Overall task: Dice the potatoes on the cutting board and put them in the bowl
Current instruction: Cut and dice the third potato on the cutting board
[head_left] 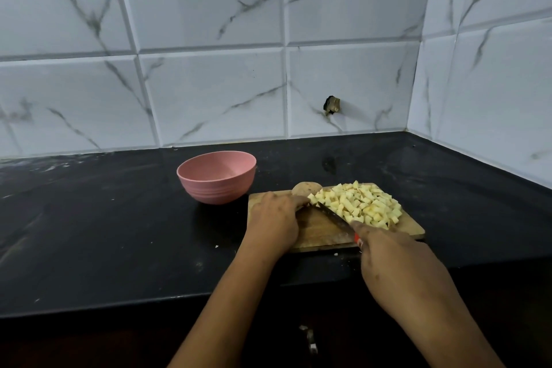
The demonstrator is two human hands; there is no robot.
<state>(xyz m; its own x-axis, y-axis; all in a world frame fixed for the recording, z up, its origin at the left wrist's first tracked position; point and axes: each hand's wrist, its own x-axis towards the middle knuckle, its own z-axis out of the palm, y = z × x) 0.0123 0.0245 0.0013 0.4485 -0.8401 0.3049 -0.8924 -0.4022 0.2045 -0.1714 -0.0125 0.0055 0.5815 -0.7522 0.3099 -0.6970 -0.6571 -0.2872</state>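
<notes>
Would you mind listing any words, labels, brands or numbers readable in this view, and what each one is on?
There is no readable text anywhere in this view.
The pink bowl, cutting board and wall tiles show no print. The handle of the knife is mostly hidden in the right hand.

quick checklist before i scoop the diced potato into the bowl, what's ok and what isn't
1. Pink bowl upright beside the cutting board: ok.
2. Room in the bowl: ok, the visible inside shows no dice.
3. Diced potato heaped on the board: ok.
4. Right hand grips the knife: ok.
5. Left hand clear of the blade: not ok, fingertips close to its tip.
6. All potatoes diced: not ok, a whole potato remains at the board's far edge.
</notes>
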